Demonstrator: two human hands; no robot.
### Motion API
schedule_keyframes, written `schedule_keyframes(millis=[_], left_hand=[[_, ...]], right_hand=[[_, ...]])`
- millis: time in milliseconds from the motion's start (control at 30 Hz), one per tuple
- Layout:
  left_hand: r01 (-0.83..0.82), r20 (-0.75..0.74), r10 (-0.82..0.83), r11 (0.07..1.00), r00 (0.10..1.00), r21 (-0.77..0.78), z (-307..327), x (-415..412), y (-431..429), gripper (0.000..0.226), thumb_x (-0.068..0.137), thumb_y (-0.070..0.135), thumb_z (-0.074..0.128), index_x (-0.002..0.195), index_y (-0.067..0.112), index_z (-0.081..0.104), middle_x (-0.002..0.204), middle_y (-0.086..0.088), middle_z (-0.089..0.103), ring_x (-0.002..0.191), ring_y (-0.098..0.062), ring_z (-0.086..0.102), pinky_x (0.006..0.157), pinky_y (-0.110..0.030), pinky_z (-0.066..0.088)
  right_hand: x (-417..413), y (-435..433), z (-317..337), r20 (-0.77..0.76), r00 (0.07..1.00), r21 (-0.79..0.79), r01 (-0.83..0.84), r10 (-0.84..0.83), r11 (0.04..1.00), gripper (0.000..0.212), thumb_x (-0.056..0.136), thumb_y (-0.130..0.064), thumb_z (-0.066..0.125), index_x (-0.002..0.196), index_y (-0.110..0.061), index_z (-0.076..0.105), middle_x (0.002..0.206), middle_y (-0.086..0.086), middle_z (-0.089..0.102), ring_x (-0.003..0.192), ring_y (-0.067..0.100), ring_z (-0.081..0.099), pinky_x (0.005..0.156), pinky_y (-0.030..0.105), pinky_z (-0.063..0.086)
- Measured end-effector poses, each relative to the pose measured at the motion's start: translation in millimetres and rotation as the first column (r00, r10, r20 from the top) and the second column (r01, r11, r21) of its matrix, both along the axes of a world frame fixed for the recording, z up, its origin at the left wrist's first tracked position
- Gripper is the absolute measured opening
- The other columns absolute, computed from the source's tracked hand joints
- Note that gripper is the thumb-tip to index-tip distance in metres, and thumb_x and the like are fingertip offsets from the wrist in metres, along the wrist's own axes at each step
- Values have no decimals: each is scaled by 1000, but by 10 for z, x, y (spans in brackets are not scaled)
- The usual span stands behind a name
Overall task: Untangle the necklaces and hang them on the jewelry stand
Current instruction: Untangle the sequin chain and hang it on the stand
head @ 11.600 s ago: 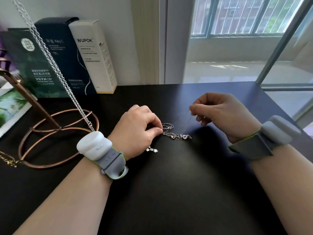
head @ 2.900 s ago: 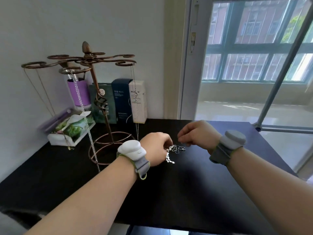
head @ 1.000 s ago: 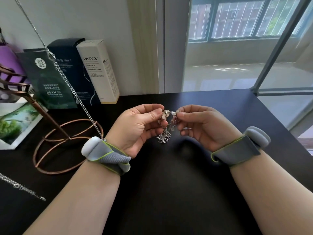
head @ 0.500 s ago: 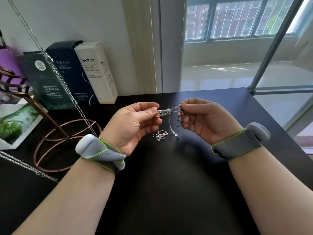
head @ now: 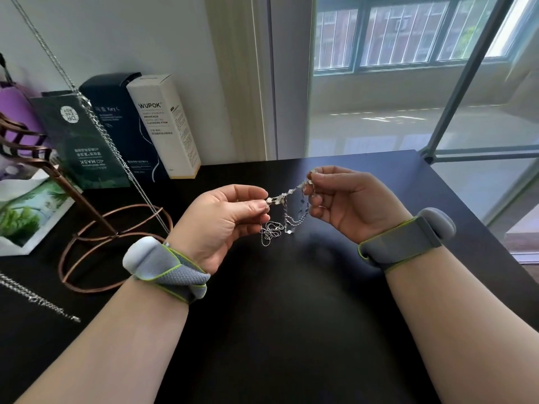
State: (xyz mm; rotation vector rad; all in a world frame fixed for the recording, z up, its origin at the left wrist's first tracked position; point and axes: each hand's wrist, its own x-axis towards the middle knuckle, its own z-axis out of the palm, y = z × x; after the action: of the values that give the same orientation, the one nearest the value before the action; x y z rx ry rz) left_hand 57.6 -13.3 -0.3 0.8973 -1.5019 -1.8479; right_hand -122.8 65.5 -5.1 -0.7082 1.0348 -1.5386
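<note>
A tangle of thin silver necklaces (head: 284, 217) hangs in the air above the black table (head: 291, 330), stretched between both hands. My left hand (head: 224, 220) pinches one end between thumb and forefinger. My right hand (head: 347, 199) pinches the other end a little higher, with loops drooping below. The copper jewelry stand (head: 96, 228) sits at the left; only its ring base and slanted stem show. A thick silver chain (head: 116, 150) hangs down from the stand's unseen top across the boxes.
Three upright cosmetic boxes (head: 163, 126) line the wall behind the stand. A white packet with a green picture (head: 26, 217) lies at far left. Another chain end (head: 40, 300) rests on the table at lower left. A window fills the right side beyond the table's edge.
Both hands lifted the tangle off the table and have drawn slightly apart, stretching a beaded strand between them; the right hand has risen a little.
</note>
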Motion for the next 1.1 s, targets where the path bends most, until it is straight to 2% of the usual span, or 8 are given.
schedule_keyframes(millis=[167, 333, 633, 733, 833, 933, 1000, 1100], left_hand=[[3, 82, 4, 996, 997, -84, -65, 28, 19, 12, 82, -2, 62, 87, 7, 66, 71, -4, 68, 66, -15, 64, 59, -21, 52], [80, 237, -27, 973, 971, -219, -110, 72, 60, 9, 84, 1, 62, 92, 4, 66, 84, -13, 71, 74, -22, 68, 62, -24, 53], [148, 420, 114, 828, 900, -541, -76, 138, 66, 10, 83, 8, 67, 81, 18, 69, 77, -7, 73, 71, -18, 71, 69, -30, 57], [107, 379, 138, 823, 915, -558, -48, 147, 89, 9, 81, 13, 69, 84, 22, 72, 79, -2, 73, 77, -20, 70, 75, -30, 56], [54, 263, 69, 900, 962, -432, 5, 107, 148, 15, 85, 10, 65, 96, 18, 70, 91, -5, 74, 88, -22, 69, 75, -28, 55], [82, 148, -33, 937, 988, -340, 79, 32, 212, 24, 89, 0, 54, 104, 14, 66, 96, -1, 72, 86, -4, 67, 73, -14, 51], [108, 95, -82, 945, 992, -310, 121, -6, 258, 24, 88, -4, 53, 103, 12, 65, 92, 0, 70, 80, 0, 66, 71, -12, 50], [115, 81, -94, 946, 992, -304, 132, -26, 289, 16, 85, -2, 59, 96, 6, 67, 83, -7, 70, 78, -12, 67, 74, -20, 54]], right_hand=[[-6, 17, 15, 1, 1000, -12, -7, 7, 1000, 5, 77, -8, 57, 79, -10, 61, 68, 5, 64, 53, 12, 50, 55, 23, 44], [-2, 18, 26, -58, 998, -18, 15, -16, 1000, 12, 85, -4, 54, 78, -10, 63, 68, 6, 65, 52, 11, 51, 55, 23, 43], [98, 32, 24, -146, 989, -19, 16, -18, 1000, 3, 75, -8, 64, 78, -8, 66, 69, 11, 67, 53, 14, 53, 55, 24, 44], [135, 50, 45, -169, 986, -34, -13, 7, 999, 11, 68, -13, 66, 78, -7, 67, 70, 12, 67, 53, 15, 54, 55, 25, 45], [163, 54, 78, -189, 982, -37, -32, 24, 999, 10, 67, -13, 67, 76, -8, 68, 70, 13, 68, 53, 15, 54, 53, 24, 44], [189, 62, 142, -222, 975, -42, -37, 26, 998, 6, 69, -11, 66, 73, -10, 70, 69, 13, 66, 53, 16, 52, 52, 25, 41], [193, 77, 182, -244, 969, -46, -41, 28, 998, 5, 72, -9, 65, 76, -8, 69, 69, 13, 65, 52, 16, 52, 51, 25, 41], [185, 114, 230, -287, 958, -38, -30, 18, 999, 6, 78, -6, 63, 80, -7, 68, 68, 11, 65, 53, 16, 53, 52, 25, 42]])
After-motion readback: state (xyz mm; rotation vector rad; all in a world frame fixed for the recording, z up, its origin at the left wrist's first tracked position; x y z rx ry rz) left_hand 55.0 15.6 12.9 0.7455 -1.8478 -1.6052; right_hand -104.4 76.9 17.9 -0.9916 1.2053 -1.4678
